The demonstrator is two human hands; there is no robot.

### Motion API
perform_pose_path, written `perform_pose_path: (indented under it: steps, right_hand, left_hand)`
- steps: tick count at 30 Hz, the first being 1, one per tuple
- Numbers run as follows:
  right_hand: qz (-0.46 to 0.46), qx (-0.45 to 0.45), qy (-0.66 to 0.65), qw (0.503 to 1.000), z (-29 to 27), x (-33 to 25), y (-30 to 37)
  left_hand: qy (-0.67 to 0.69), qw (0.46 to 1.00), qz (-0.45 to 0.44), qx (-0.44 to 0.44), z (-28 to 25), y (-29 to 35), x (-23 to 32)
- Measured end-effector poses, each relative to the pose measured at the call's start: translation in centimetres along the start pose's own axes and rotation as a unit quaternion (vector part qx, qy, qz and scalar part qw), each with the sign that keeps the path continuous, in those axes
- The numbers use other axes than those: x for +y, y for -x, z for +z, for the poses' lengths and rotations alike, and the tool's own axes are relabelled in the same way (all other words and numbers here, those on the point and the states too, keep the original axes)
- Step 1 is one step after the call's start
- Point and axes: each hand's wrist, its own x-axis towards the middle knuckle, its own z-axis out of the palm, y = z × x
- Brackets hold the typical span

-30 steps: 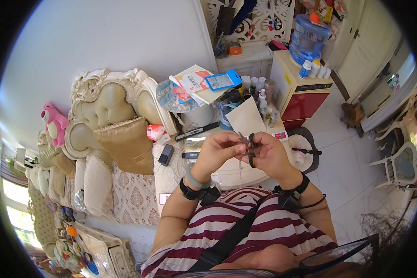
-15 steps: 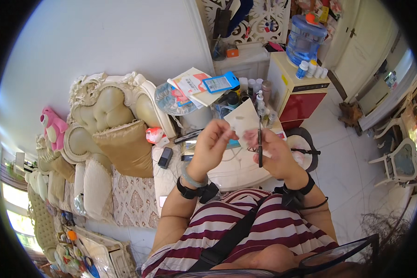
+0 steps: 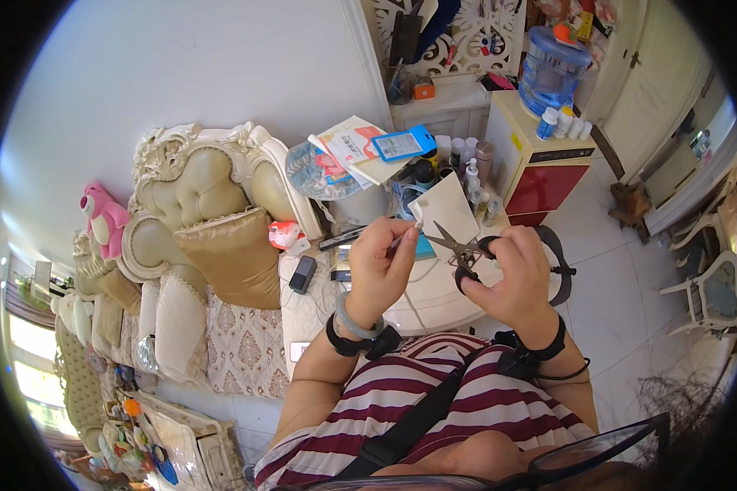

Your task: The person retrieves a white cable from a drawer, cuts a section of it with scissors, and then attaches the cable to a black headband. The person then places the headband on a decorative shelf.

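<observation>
My right hand grips a pair of scissors, its thumb and fingers through the black handles. The blades stand apart and point left toward my other hand. My left hand is closed in a pinch, with a small whitish bit showing at the fingertips. What that bit is, I cannot make out. Just beyond both hands, a white rectangular panel is tilted; the scissors cover part of its lower edge. Beneath the hands lies a pale rounded tabletop.
Bottles crowd the table's far side, beside papers and a blue-framed pouch. A cabinet with a blue water jug stands at right. On the left are a sofa with a gold cushion and a dark small box.
The scissors have turned from nearly upright and edge-on to pointing left with spread blades. My right hand has shifted right, and the whole view has moved slightly.
</observation>
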Motion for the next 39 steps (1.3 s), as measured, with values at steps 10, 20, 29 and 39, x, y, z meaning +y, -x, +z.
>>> perform_pose_path:
  steps: [10,20,29,39]
  right_hand:
    - [0.004,-0.028,0.022,0.999,0.0,-0.7,0.7]
    - [0.153,-0.141,-0.178,0.962,0.6,0.0,1.6]
    - [0.208,-0.147,-0.302,0.919,1.4,0.6,1.0]
    - [0.001,-0.019,0.042,0.999,0.2,-1.1,0.8]
  left_hand:
    - [-0.053,0.996,0.062,0.024,-0.3,0.5,0.8]
    - [-0.120,0.970,0.209,0.017,-0.6,0.0,-0.1]
    - [0.083,0.995,0.053,-0.016,0.3,0.0,-1.1]
    - [0.020,1.000,-0.002,-0.018,-0.5,1.2,-0.6]
